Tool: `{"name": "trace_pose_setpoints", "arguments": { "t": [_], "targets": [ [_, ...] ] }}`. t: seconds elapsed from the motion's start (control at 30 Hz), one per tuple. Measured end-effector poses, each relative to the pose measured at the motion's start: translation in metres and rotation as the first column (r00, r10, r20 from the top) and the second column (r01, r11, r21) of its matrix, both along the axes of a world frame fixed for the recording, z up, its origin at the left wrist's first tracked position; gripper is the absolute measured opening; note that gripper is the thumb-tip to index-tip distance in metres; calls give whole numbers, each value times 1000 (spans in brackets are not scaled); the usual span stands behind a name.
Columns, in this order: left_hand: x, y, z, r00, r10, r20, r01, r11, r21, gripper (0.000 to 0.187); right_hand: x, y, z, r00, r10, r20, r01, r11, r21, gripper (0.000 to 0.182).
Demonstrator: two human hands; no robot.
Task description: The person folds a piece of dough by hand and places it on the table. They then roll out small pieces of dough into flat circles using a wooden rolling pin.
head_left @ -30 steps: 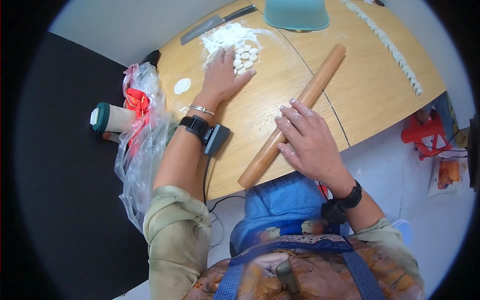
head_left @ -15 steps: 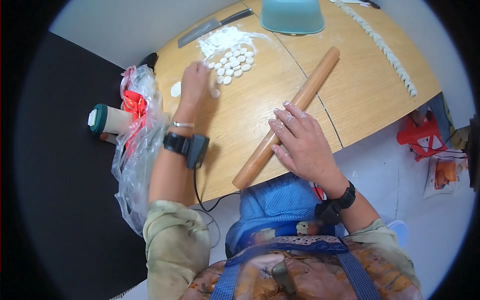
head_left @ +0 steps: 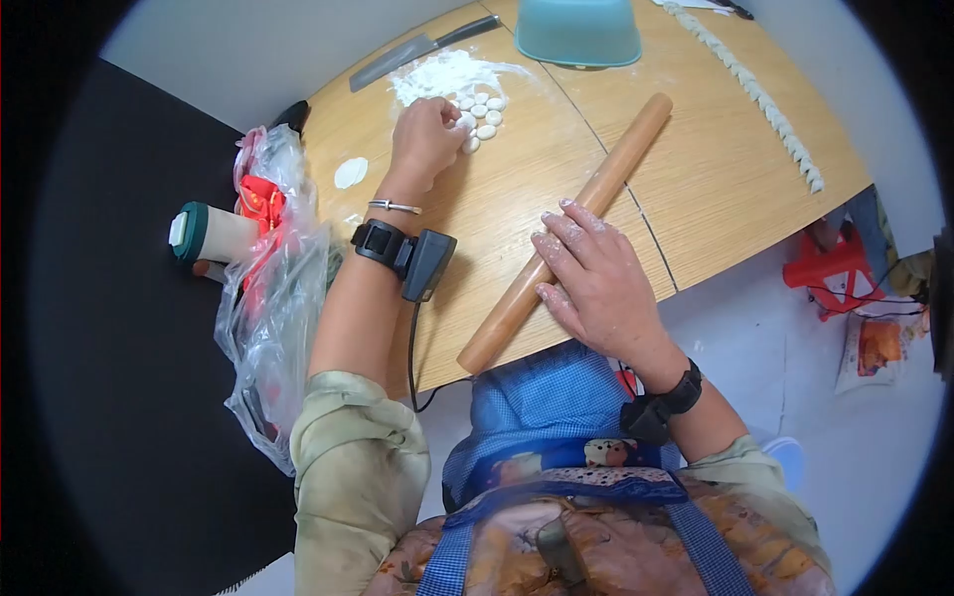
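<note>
At the pile of small round dough pieces (head_left: 486,131), my left hand (head_left: 425,144) is closed, thumb and fingers pinched about a dough piece (head_left: 465,121). The hand hides part of the pile. My right hand (head_left: 599,280) rests across a wooden rolling pin (head_left: 621,159), its floured fingers stretched out and spread over the wood. The pin lies slantwise on the table. Left of my left wrist lie flat, thin dough rounds (head_left: 351,173) that seem to overlap.
White flour (head_left: 447,74) is heaped behind the dough pieces, with a cleaver (head_left: 396,62) beyond it. A teal basin (head_left: 578,35) stands at the back. A long braided strip (head_left: 750,91) lies on the right. Plastic bags (head_left: 278,328) and a green-lidded container (head_left: 214,233) are at the left edge.
My left hand has moved right, from beside the flat dough rounds onto the pile, covering some pieces. A lone dough piece near it no longer shows. My right hand stays on the rolling pin.
</note>
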State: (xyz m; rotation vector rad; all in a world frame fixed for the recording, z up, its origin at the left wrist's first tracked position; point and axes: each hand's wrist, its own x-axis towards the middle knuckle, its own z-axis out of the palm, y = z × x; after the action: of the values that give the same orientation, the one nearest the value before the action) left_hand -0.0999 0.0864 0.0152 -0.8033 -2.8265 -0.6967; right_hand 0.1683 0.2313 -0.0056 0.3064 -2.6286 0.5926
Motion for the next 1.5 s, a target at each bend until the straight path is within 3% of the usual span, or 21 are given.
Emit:
{"name": "trace_pose_setpoints", "arguments": {
  "t": [0.03, 0.1, 0.13, 0.2, 0.23, 0.3, 0.4, 0.47, 0.53, 0.73, 0.9, 1.0, 1.07, 1.17, 1.2, 1.27, 1.33, 1.4, 1.47, 1.5],
  "targets": [
    [0, -3, 2, 1000, 4, 2, -4, 1000, -4, 17, 0, 0, 0, 1000, -1, -1, 1, 1000, 4, 46],
    [-4, -14, 5, 989, -68, 134, 14, 931, 364, 18, 0, 0, 1, 1000, 3, -1, -3, 1000, -1, 46],
    [-4, -23, 8, 989, -67, 134, 14, 931, 364, 18, 1, 0, 1, 1000, 1, -5, -1, 1000, -5, 46],
    [-1, -51, 16, 957, -128, 262, -29, 853, 520, 18, 1, 1, 1, 1000, 2, -14, -2, 1000, -4, 45],
    [4, -64, 21, 957, -126, 260, -27, 856, 516, 18, 1, 1, 2, 1000, 4, -21, -4, 1000, -3, 45],
    [17, -86, 31, 746, -77, 662, -91, 972, 215, 14, 0, 1, 0, 1000, 2, -24, -2, 1000, -10, 45],
    [38, -89, 13, 673, -120, 730, -130, 952, 276, 19, 0, -1, -2, 1000, -1, -24, 1, 1000, -15, 44],
    [30, -80, 4, 676, -168, 717, -114, 938, 327, 17, 0, -1, -2, 1000, -5, -24, 5, 1000, -2, 44],
    [22, -68, -5, 776, -243, 581, -36, 904, 427, 15, -1, 0, -3, 999, 1, -41, -2, 1000, -8, 44],
    [34, -65, -2, 748, -352, 562, -2, 847, 532, 12, -1, 0, -5, 998, 0, -62, 1, 1000, 17, 44],
    [88, -85, 7, 601, -397, 694, 129, 905, 406, 11, 0, -1, -4, 998, -2, -57, 4, 999, 32, 45],
    [104, -92, 7, 633, -417, 652, 226, 905, 360, 10, 1, -2, -4, 999, 6, -46, -4, 999, 44, 46],
    [112, -92, 11, 731, -370, 574, 244, 926, 287, 10, 2, -2, -4, 999, 5, -32, -2, 995, 95, 50],
    [115, -95, 6, 736, -393, 551, 283, 918, 277, 11, 1, -3, -4, 1000, 1, -19, 3, 980, 198, 55],
    [116, -97, 5, 733, -399, 551, 276, 914, 296, 11, 1, -3, -5, 1000, 7, -9, -4, 976, 216, 55],
    [117, -101, 4, 566, -501, 655, 258, 862, 436, 8, -2, -4, -5, 1000, 13, -6, -12, 981, 194, 56],
    [116, -103, 6, 479, -548, 686, 201, 829, 522, 6, -5, -6, -5, 1000, 25, 5, -26, 980, 197, 56],
    [116, -102, -5, 485, -569, 664, 179, 808, 561, 6, -7, -7, -6, 999, 25, 45, -33, 980, 198, 55],
    [116, -102, -8, 615, -532, 582, 308, 841, 444, 7, -12, -8, -10, 998, 52, -31, -45, 982, 183, 53],
    [120, -101, -6, 591, -543, 596, 302, 834, 461, 7, -13, -8, -12, 999, 42, 1, -41, 981, 190, 53]
  ]
}}
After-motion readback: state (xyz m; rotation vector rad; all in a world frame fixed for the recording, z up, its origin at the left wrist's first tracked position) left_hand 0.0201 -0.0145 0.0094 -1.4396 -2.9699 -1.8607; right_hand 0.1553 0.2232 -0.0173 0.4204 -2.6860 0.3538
